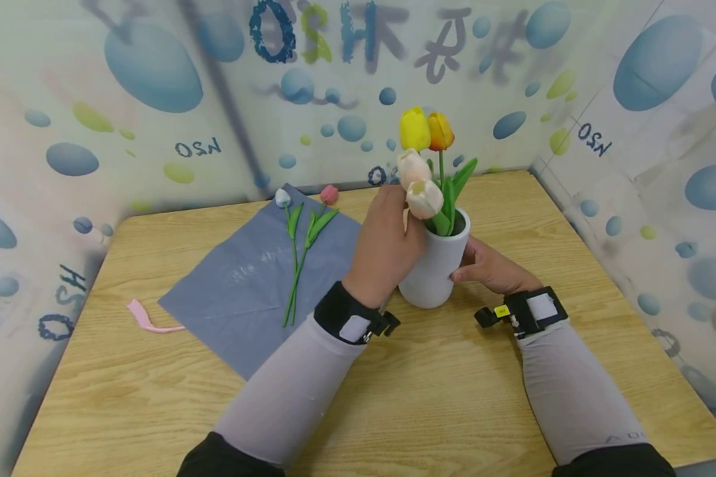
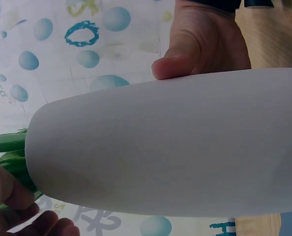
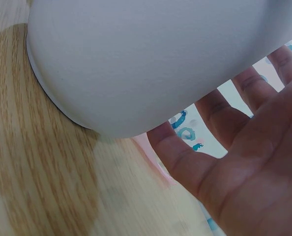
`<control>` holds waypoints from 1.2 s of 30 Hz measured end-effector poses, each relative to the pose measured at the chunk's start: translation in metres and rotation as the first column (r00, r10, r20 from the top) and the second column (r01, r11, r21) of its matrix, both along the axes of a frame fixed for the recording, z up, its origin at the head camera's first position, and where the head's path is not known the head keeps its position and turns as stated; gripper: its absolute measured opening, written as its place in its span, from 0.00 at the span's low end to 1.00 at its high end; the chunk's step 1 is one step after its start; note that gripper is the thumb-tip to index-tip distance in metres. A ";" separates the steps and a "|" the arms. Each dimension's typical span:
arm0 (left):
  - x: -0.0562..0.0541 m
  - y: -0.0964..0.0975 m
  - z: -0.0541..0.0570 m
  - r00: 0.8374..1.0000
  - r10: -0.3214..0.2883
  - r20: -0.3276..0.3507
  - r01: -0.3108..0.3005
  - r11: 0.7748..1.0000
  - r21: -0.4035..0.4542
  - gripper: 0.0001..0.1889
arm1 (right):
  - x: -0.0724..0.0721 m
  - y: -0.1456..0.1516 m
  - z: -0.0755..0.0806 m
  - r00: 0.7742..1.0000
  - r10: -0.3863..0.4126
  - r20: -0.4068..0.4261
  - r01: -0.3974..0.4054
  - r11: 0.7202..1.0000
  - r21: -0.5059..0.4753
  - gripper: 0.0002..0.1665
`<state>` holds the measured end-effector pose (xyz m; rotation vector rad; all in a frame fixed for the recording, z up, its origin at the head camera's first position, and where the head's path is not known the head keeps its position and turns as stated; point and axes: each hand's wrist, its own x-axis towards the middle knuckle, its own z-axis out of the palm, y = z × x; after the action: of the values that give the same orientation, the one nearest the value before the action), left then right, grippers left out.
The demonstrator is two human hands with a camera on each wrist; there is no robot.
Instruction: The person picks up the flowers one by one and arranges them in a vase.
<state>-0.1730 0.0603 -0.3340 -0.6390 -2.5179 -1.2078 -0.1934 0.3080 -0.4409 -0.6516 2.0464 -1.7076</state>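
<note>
A white vase (image 1: 434, 268) stands on the table with several artificial tulips in it: a yellow tulip (image 1: 415, 129), an orange tulip (image 1: 440, 131) and two pale pink-white tulips (image 1: 425, 199). My left hand (image 1: 388, 248) is at the vase's rim, its fingers pinching the green stems (image 2: 15, 169) under the pale blooms. These blooms partly hide the fingertips in the head view. Lower down, on the vase's right side, my right hand (image 1: 494, 266) holds the wall, thumb toward me. The right wrist view shows its spread fingers (image 3: 219, 115) along the white surface.
Left of the vase, a blue-grey wrapping sheet (image 1: 233, 278) lies flat. On it rest a white tulip (image 1: 283, 198) and a pink tulip (image 1: 329, 195), their stems crossing. A pink ribbon (image 1: 146, 319) lies at the sheet's left corner. A patterned backdrop (image 1: 346, 86) rises behind the table.
</note>
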 end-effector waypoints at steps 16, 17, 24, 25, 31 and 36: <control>0.002 -0.003 -0.001 0.995 -0.085 -0.044 0.082 0.994 -0.071 0.16 | -0.001 0.000 0.001 1.000 0.002 -0.002 -0.002 1.000 0.003 0.52; 0.002 -0.003 -0.002 0.996 -0.083 -0.038 0.081 0.994 -0.067 0.16 | -0.001 0.000 0.001 1.000 0.001 0.000 -0.001 1.000 0.005 0.52; 0.000 -0.010 -0.010 0.995 -0.086 -0.042 0.085 0.996 -0.032 0.14 | -0.001 0.001 0.002 1.000 0.002 0.007 -0.002 1.000 0.010 0.53; 0.000 -0.012 -0.012 0.995 -0.085 -0.043 0.084 0.996 -0.029 0.14 | -0.001 0.001 0.001 1.000 0.001 0.008 -0.002 1.000 0.010 0.53; -0.004 -0.026 -0.022 0.998 -0.062 -0.008 0.062 0.998 0.000 0.17 | -0.001 0.001 0.000 1.000 -0.003 0.006 0.003 1.000 0.006 0.52; -0.008 -0.047 -0.031 1.000 0.007 0.029 -0.008 1.000 0.030 0.18 | 0.000 0.001 -0.001 1.000 -0.002 0.010 0.002 1.000 -0.005 0.51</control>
<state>-0.1813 0.0133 -0.3654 -0.6091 -2.5185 -1.2589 -0.1930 0.3089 -0.4416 -0.6413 2.0374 -1.7140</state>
